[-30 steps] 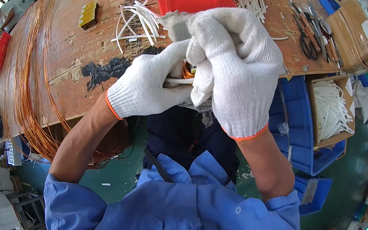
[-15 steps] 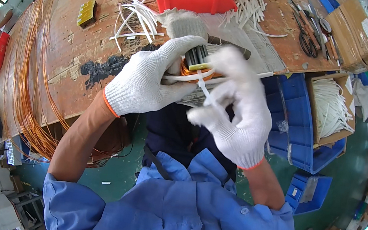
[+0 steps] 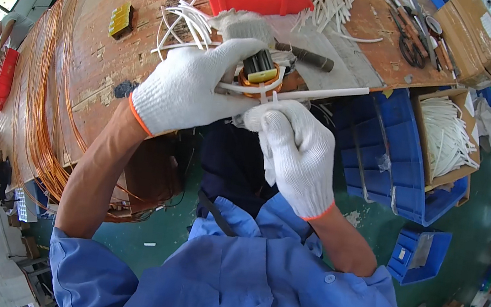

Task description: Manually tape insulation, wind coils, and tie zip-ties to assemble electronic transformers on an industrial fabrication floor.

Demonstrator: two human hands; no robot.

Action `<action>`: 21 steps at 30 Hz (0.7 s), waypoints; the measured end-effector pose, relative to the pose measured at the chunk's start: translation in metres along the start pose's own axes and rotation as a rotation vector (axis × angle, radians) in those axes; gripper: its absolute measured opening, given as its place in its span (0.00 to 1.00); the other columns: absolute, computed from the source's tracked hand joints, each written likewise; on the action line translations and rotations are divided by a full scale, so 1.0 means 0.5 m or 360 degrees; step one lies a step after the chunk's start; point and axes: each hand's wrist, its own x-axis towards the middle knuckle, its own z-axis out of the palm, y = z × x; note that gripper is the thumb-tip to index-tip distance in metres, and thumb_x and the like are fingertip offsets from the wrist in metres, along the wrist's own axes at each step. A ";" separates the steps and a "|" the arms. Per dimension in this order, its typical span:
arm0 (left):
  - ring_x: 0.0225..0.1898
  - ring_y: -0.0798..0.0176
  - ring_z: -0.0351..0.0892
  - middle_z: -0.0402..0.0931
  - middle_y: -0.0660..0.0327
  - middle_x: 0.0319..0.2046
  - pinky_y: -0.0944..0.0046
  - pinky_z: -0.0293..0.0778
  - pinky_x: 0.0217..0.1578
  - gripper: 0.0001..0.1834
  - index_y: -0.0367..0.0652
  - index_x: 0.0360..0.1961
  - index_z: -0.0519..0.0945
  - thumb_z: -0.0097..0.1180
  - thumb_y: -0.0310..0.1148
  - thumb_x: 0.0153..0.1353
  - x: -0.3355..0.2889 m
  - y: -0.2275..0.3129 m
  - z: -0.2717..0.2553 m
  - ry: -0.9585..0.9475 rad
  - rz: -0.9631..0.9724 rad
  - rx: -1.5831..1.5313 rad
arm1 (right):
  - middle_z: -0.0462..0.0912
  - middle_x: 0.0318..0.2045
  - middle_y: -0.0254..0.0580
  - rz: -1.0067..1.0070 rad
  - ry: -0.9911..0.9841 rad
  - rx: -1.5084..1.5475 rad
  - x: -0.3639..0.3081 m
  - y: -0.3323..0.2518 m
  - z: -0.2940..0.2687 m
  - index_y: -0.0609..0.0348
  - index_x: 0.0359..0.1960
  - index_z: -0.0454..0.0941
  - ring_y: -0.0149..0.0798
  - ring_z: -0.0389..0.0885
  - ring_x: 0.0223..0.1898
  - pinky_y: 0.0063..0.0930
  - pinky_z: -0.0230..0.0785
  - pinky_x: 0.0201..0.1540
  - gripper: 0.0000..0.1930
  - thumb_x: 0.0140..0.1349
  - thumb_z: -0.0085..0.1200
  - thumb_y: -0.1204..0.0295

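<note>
My left hand (image 3: 195, 87), in a white knit glove, is wrapped round the side of a copper wire coil (image 3: 248, 84). Dark bars and a yellow block (image 3: 262, 76) fill the coil's middle. A long white sleeve tube (image 3: 333, 94) runs from the coil out to the right. Around the coil's near side loops a narrow white strip (image 3: 263, 97), like a cable tie. My right hand (image 3: 299, 155), also gloved, is closed just below it with fingers pinched together. The strip's end seems to be in those fingers, which hide it.
Red bins (image 3: 258, 2) and loose white tubes (image 3: 189, 21) lie beyond my hands, beside a dark rod (image 3: 310, 58). Scissors (image 3: 410, 51) and tools are at far right. Copper wire (image 3: 39, 129) hangs over the left edge. A blue crate (image 3: 378, 154) stands right; another person (image 3: 7, 29) is far left.
My right hand has come down and in from beside the coil, its spread fingers now closed near the strip. My left hand still holds the coil, tilted slightly differently.
</note>
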 end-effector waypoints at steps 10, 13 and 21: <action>0.43 0.50 0.90 0.85 0.47 0.45 0.54 0.83 0.49 0.38 0.38 0.72 0.79 0.62 0.60 0.77 0.029 0.048 -0.013 0.0048 -0.0083 -0.0200 | 0.90 0.45 0.44 -0.0481 0.0286 -0.0599 0.000 0.287 -0.140 0.64 0.52 0.87 0.40 0.90 0.44 0.35 0.83 0.50 0.18 0.89 0.45 0.66; 0.50 0.40 0.91 0.87 0.43 0.48 0.49 0.83 0.53 0.33 0.36 0.63 0.82 0.64 0.57 0.76 0.052 0.083 -0.005 -0.0178 -0.0305 0.0115 | 0.90 0.35 0.51 0.0029 -0.0072 -0.0758 -0.017 0.338 -0.142 0.58 0.41 0.85 0.56 0.89 0.39 0.44 0.80 0.45 0.21 0.86 0.42 0.61; 0.43 0.43 0.92 0.88 0.44 0.39 0.50 0.85 0.46 0.26 0.39 0.48 0.86 0.74 0.52 0.67 0.059 0.087 0.029 -0.0007 -0.0411 0.0054 | 0.84 0.27 0.39 -0.1300 -0.0363 -0.2364 0.024 -0.100 -0.140 0.53 0.37 0.89 0.44 0.88 0.33 0.45 0.80 0.37 0.12 0.70 0.66 0.59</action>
